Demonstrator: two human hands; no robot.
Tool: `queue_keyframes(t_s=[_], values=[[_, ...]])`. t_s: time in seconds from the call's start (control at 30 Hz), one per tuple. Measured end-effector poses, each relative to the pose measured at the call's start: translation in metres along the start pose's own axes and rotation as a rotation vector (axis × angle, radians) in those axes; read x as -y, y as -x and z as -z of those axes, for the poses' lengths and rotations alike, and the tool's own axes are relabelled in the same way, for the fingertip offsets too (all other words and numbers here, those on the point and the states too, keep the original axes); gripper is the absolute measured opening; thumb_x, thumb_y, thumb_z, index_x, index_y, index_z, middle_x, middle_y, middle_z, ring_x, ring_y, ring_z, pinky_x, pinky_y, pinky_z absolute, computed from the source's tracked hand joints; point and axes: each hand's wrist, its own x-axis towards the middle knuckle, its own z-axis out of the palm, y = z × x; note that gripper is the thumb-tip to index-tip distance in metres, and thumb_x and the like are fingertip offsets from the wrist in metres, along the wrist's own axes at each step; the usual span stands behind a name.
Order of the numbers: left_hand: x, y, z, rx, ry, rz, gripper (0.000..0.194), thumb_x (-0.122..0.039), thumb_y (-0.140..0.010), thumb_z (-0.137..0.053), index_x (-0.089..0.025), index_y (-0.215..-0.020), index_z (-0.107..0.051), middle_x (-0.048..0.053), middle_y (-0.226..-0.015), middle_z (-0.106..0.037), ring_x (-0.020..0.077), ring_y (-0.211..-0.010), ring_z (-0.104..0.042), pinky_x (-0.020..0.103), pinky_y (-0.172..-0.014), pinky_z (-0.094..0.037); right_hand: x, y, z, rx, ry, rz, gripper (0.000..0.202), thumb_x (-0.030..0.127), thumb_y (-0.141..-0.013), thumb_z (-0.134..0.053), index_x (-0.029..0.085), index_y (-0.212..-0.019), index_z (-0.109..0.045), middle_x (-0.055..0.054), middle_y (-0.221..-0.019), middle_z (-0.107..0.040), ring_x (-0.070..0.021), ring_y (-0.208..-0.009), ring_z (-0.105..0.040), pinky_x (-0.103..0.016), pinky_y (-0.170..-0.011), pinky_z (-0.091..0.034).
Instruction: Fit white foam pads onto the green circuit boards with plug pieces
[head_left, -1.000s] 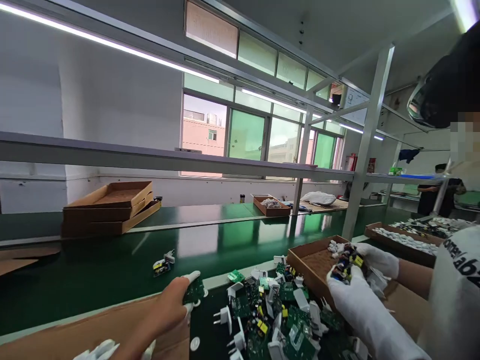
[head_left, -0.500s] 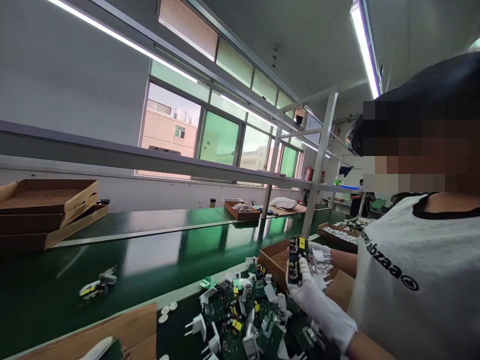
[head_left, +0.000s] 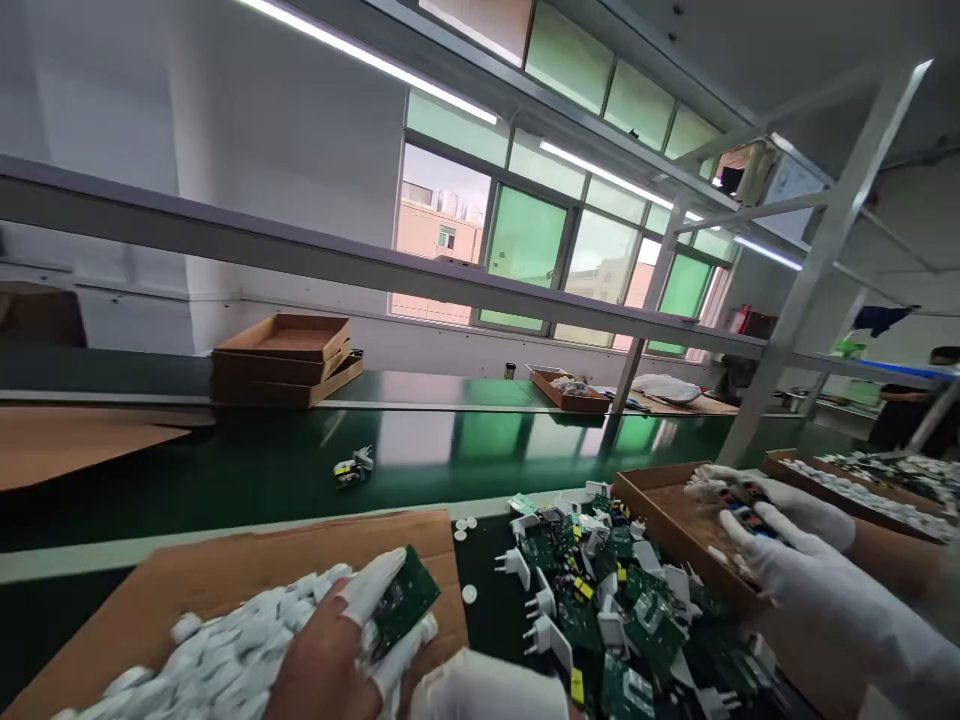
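At the lower left, my left hand [head_left: 322, 650], with white coverings on its fingertips, grips a green circuit board [head_left: 409, 602] between thumb and fingers. Something pale, partly hidden by the fingers, is beside the board. Just right of it at the bottom edge, a white-covered part of my right hand [head_left: 491, 688] shows; its grip is out of sight. Under and left of my left hand, a heap of small white plastic pieces [head_left: 232, 650] lies on a cardboard sheet [head_left: 420, 530]. To the right is a pile of circuit boards with white plug housings [head_left: 600, 590].
At right, a co-worker's white-gloved hands [head_left: 780, 530] hold a circuit board over a cardboard tray [head_left: 637, 490]. One assembly [head_left: 352, 467] lies on the green bench [head_left: 262, 450]. Stacked trays [head_left: 277, 365] stand at back left. A shelf post [head_left: 817, 240] rises at right.
My view has swung left, so scene items sit farther right and the co-worker's upper body is out of frame. My left hand and the board it holds have come into view at lower left.
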Motion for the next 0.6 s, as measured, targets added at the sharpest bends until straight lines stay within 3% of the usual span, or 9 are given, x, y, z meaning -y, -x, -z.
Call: queue_keyframes(t_s=[0.1, 0.13, 0.23, 0.33, 0.4, 0.47, 0.53, 0.6], values=[[-0.02, 0.007, 0.006, 0.036, -0.003, -0.054, 0.047, -0.025, -0.069, -0.06, -0.02, -0.116, -0.062, 0.012, -0.115, -0.062, 0.0346, -0.112, -0.053, 0.042, -0.101, -0.039, -0.031, -0.015, -0.029, 0.104, -0.052, -0.05, 0.025, 0.032, -0.089, -0.058, 0.014, -0.107, -0.06, -0.005, -0.105, -0.064, -0.0182, -0.085, -0.064, -0.034, -0.072, -0.055], [-0.026, 0.009, 0.006, 0.054, 0.023, -0.049, 0.048, -0.022, -0.069, -0.06, -0.02, -0.117, -0.062, 0.013, -0.114, -0.062, 0.0337, -0.111, -0.054, 0.041, -0.1, -0.041, -0.037, -0.019, -0.032, 0.078, -0.056, -0.047, 0.024, 0.032, -0.086, -0.063, 0.014, -0.101, -0.062, -0.004, -0.095, -0.066, -0.0157, -0.076, -0.064, -0.03, -0.066, -0.055], [-0.04, 0.013, 0.007, 0.094, 0.042, -0.056, 0.053, -0.016, -0.068, -0.059, -0.019, -0.122, -0.059, 0.013, -0.11, -0.062, 0.0306, -0.106, -0.056, 0.04, -0.097, -0.043, -0.045, -0.031, -0.026, -0.186, -0.04, 0.016, 0.027, 0.035, -0.067, -0.079, 0.016, -0.079, -0.065, -0.001, -0.071, -0.068, -0.0098, -0.048, -0.057, -0.022, -0.044, -0.047], [-0.043, 0.019, 0.008, 0.123, 0.031, -0.152, 0.061, -0.015, -0.07, -0.058, -0.021, -0.131, -0.052, 0.012, -0.113, -0.06, 0.0296, -0.109, -0.054, 0.04, -0.1, -0.041, -0.044, -0.033, -0.019, -0.376, -0.036, 0.082, 0.026, 0.033, -0.061, -0.082, 0.018, -0.075, -0.067, -0.002, -0.07, -0.07, -0.011, -0.046, -0.057, -0.022, -0.04, -0.048], [-0.042, 0.022, 0.009, 0.141, 0.029, -0.207, 0.062, -0.015, -0.072, -0.058, -0.023, -0.133, -0.048, 0.011, -0.112, -0.06, 0.0279, -0.107, -0.054, 0.04, -0.099, -0.042, -0.039, -0.027, -0.022, -0.485, 0.052, 0.246, 0.021, 0.025, -0.064, -0.08, 0.019, -0.08, -0.07, -0.004, -0.077, -0.072, -0.0152, -0.058, -0.064, -0.024, -0.049, -0.055], [-0.041, 0.025, 0.01, 0.166, 0.033, -0.232, 0.063, -0.014, -0.073, -0.057, -0.024, -0.134, -0.045, 0.01, -0.108, -0.059, 0.0242, -0.097, -0.057, 0.037, -0.092, -0.047, -0.033, -0.018, -0.029, -0.574, 0.284, 0.547, 0.018, 0.014, -0.067, -0.075, 0.021, -0.084, -0.072, -0.005, -0.086, -0.073, -0.0184, -0.071, -0.069, -0.026, -0.06, -0.059], [-0.042, 0.027, 0.01, 0.197, 0.05, -0.257, 0.061, -0.012, -0.074, -0.056, -0.026, -0.132, -0.045, 0.008, -0.107, -0.057, 0.0207, -0.092, -0.058, 0.034, -0.087, -0.05, -0.026, -0.009, -0.036, -0.524, 0.571, 0.822, 0.027, 0.005, -0.07, -0.068, 0.023, -0.089, -0.072, -0.005, -0.091, -0.074, -0.0192, -0.08, -0.07, -0.028, -0.071, -0.06], [-0.045, 0.029, 0.01, 0.219, 0.084, -0.29, 0.055, -0.012, -0.074, -0.057, -0.028, -0.126, -0.049, 0.006, -0.108, -0.056, 0.0187, -0.095, -0.058, 0.031, -0.088, -0.049, -0.021, -0.004, -0.041, -0.39, 0.765, 0.978, 0.034, 0.001, -0.072, -0.064, 0.023, -0.097, -0.07, -0.005, -0.092, -0.075, -0.0196, -0.09, -0.07, -0.03, -0.08, -0.059]])
